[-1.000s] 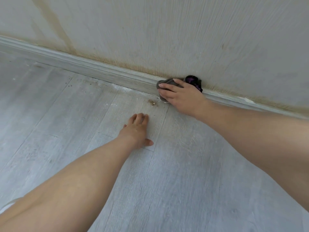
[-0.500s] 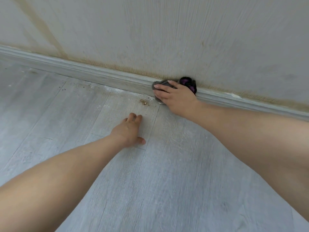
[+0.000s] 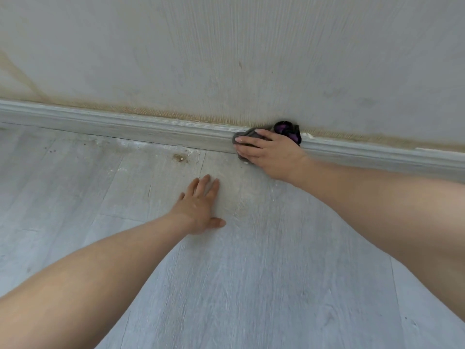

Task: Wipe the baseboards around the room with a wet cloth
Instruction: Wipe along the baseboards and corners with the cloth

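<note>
Grey cloth, pressed under the right hand's straight fingers, has slid rightward along the baseboard; left hand stays flat on the floor.

A crumpled grey and purple cloth lies bunched against the pale grey moulded baseboard, which runs along the wall's foot.
</note>
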Action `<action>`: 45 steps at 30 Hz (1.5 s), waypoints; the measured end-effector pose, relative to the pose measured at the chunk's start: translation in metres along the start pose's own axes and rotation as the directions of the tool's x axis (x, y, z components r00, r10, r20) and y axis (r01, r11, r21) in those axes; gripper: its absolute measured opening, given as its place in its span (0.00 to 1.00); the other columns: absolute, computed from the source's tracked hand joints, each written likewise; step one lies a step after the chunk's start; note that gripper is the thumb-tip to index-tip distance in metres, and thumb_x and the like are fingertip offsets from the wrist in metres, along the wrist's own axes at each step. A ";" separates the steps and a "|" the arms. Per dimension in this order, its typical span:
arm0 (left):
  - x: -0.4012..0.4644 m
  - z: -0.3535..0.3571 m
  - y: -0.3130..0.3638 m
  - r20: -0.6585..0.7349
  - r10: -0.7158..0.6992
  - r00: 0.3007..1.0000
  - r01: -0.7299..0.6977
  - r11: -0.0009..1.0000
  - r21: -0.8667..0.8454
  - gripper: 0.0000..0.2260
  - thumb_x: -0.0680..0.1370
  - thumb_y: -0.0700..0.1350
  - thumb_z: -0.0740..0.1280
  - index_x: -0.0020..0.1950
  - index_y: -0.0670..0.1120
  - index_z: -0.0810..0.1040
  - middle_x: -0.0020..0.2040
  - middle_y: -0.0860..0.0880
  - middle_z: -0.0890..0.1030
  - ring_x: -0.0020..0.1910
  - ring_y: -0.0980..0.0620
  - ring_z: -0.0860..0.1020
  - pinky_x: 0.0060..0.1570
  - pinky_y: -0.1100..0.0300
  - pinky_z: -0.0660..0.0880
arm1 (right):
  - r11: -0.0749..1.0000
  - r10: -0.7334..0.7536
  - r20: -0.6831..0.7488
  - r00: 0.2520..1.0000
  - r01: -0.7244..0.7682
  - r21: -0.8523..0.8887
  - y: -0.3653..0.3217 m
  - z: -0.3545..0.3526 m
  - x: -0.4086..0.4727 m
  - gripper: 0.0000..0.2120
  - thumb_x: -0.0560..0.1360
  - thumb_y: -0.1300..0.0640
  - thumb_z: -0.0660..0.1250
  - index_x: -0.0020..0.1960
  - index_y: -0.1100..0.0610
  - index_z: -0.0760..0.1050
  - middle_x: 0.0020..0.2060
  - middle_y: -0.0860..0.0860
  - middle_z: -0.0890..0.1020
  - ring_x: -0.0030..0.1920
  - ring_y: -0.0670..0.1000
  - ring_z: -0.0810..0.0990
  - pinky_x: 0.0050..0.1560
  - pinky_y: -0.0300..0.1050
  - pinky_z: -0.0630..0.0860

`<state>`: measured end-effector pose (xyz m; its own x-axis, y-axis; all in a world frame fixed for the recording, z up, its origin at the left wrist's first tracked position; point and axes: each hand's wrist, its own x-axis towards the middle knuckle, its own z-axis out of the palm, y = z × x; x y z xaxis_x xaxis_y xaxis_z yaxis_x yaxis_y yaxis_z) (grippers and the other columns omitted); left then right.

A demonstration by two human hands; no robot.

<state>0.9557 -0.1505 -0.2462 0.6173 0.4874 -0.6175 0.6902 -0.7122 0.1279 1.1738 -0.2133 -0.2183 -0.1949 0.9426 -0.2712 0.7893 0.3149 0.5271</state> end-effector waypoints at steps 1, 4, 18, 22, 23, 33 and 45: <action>0.000 0.001 0.000 -0.010 0.000 1.000 0.000 1.000 -0.010 0.45 0.74 0.62 0.64 0.76 0.51 0.34 0.76 0.51 0.33 0.75 0.47 0.35 0.74 0.45 0.48 | 1.000 -0.009 0.018 1.000 0.009 0.020 -0.001 -0.005 0.009 0.25 0.82 0.55 0.45 0.77 0.55 0.44 0.77 0.45 0.43 0.76 0.46 0.40 0.74 0.48 0.42; -0.001 0.001 0.002 -0.030 0.002 1.000 -0.003 0.999 -0.047 0.45 0.74 0.60 0.66 0.76 0.51 0.36 0.76 0.51 0.34 0.75 0.47 0.36 0.74 0.44 0.48 | 0.998 -0.020 0.031 0.999 0.018 0.058 -0.006 -0.013 0.033 0.25 0.83 0.54 0.45 0.77 0.55 0.42 0.76 0.44 0.41 0.75 0.46 0.38 0.74 0.48 0.40; -0.005 0.000 0.002 -0.010 0.006 1.000 -0.006 1.000 -0.022 0.44 0.75 0.60 0.64 0.76 0.51 0.35 0.75 0.51 0.33 0.75 0.47 0.35 0.74 0.45 0.46 | 0.987 0.105 -0.001 0.994 -0.104 -0.124 0.001 0.013 -0.005 0.25 0.70 0.51 0.60 0.67 0.48 0.72 0.67 0.39 0.71 0.69 0.42 0.68 0.68 0.44 0.59; -0.005 -0.003 0.005 0.000 0.003 1.000 -0.003 1.000 -0.021 0.43 0.76 0.59 0.64 0.76 0.50 0.35 0.75 0.51 0.32 0.75 0.47 0.35 0.74 0.47 0.48 | 0.997 -0.040 0.014 0.999 0.041 -0.069 -0.013 -0.024 0.043 0.26 0.81 0.53 0.48 0.77 0.55 0.47 0.77 0.44 0.47 0.76 0.45 0.43 0.74 0.46 0.44; -0.005 -0.004 0.007 0.002 -0.002 1.000 0.002 1.000 -0.029 0.43 0.76 0.58 0.64 0.76 0.50 0.35 0.76 0.50 0.33 0.75 0.47 0.35 0.74 0.47 0.48 | 0.999 -0.045 0.070 0.997 0.046 -0.016 -0.015 -0.032 0.049 0.25 0.82 0.54 0.46 0.77 0.54 0.43 0.77 0.44 0.42 0.76 0.46 0.39 0.74 0.47 0.41; 0.005 -0.008 0.010 -0.119 0.044 0.992 -0.050 0.997 -0.052 0.46 0.71 0.59 0.70 0.77 0.51 0.42 0.76 0.49 0.41 0.75 0.46 0.41 0.74 0.50 0.49 | 0.992 0.055 0.003 0.998 -0.054 -0.115 0.009 0.023 -0.027 0.28 0.75 0.56 0.47 0.76 0.52 0.56 0.75 0.42 0.56 0.75 0.45 0.54 0.74 0.47 0.49; 0.006 -0.013 0.018 -0.011 0.019 1.000 -0.019 0.999 -0.027 0.43 0.74 0.55 0.68 0.77 0.51 0.39 0.76 0.50 0.38 0.75 0.47 0.38 0.72 0.47 0.54 | 0.999 0.003 0.036 0.999 -0.004 0.035 -0.006 -0.011 0.015 0.25 0.83 0.55 0.47 0.77 0.54 0.44 0.76 0.45 0.41 0.76 0.47 0.38 0.74 0.48 0.39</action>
<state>0.9767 -0.1545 -0.2376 0.6342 0.4795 -0.6065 0.6883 -0.7075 0.1603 1.1593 -0.1999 -0.2168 -0.1718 0.9388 -0.2986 0.8101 0.3071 0.4994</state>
